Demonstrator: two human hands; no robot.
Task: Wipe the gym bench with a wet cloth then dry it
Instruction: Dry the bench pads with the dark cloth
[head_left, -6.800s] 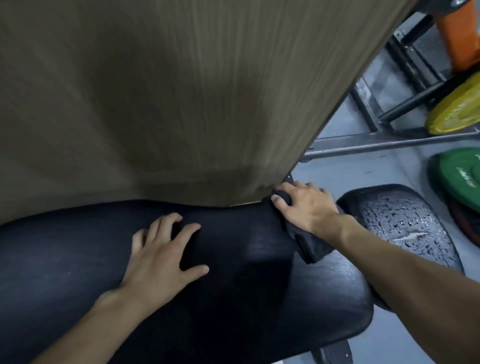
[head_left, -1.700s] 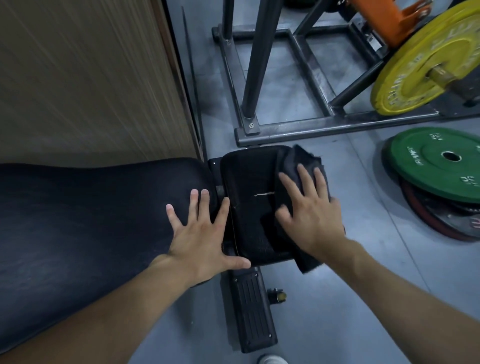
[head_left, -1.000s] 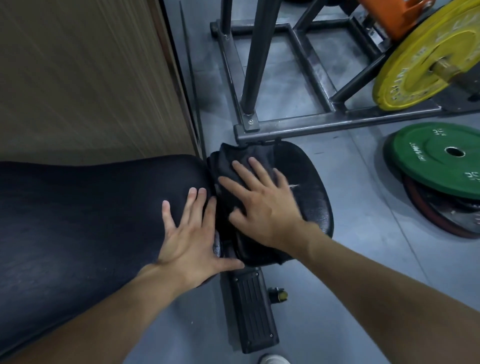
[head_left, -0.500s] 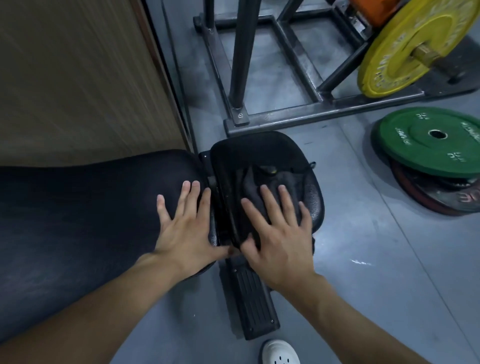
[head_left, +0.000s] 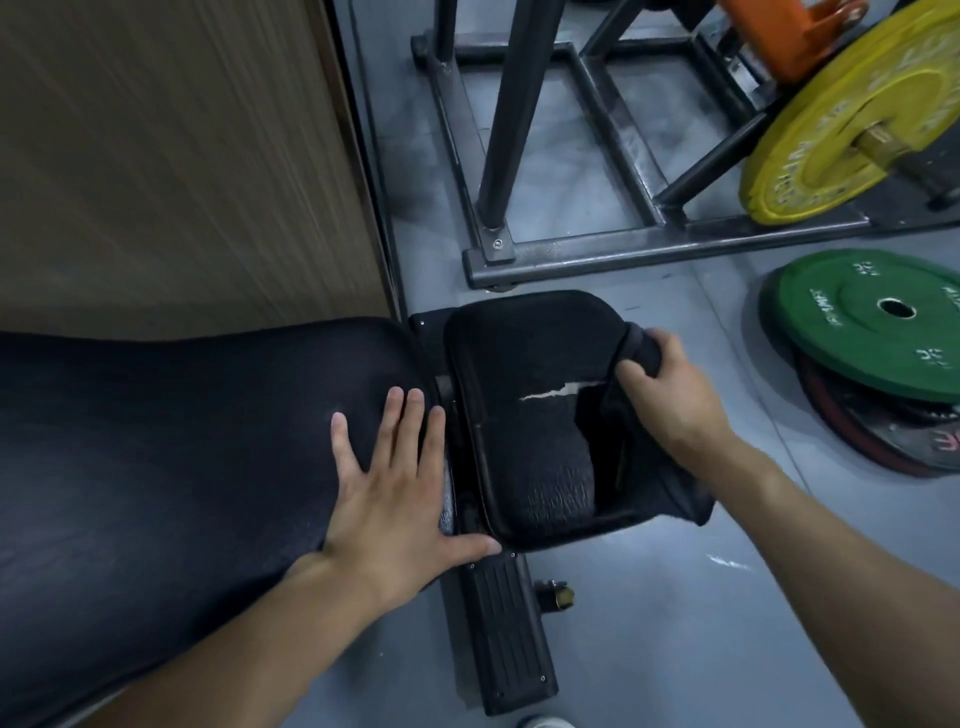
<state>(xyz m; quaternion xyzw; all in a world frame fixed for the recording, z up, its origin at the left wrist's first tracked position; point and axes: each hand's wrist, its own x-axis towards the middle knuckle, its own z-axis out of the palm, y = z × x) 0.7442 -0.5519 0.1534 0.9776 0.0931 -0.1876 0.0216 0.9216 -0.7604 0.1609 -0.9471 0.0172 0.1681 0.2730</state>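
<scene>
The black gym bench has a long back pad (head_left: 171, 441) on the left and a smaller seat pad (head_left: 524, 364) to its right, with a white tear in the seat's cover. My left hand (head_left: 400, 499) lies flat with fingers spread on the right end of the back pad. My right hand (head_left: 670, 395) grips a dark cloth (head_left: 654, 467) at the seat pad's right edge. The cloth drapes down over that side of the seat.
A wood-grain wall panel (head_left: 171, 156) stands behind the bench. A steel rack frame (head_left: 597, 249) sits just beyond the seat, with a yellow plate (head_left: 841, 119) on it. A green plate (head_left: 878, 322) lies on darker plates on the grey floor to the right. The bench's foot (head_left: 498, 634) extends toward me.
My right hand slid with the cloth from the seat pad's near middle to its right edge and closed around the cloth. My left hand stayed pressed on the back pad.
</scene>
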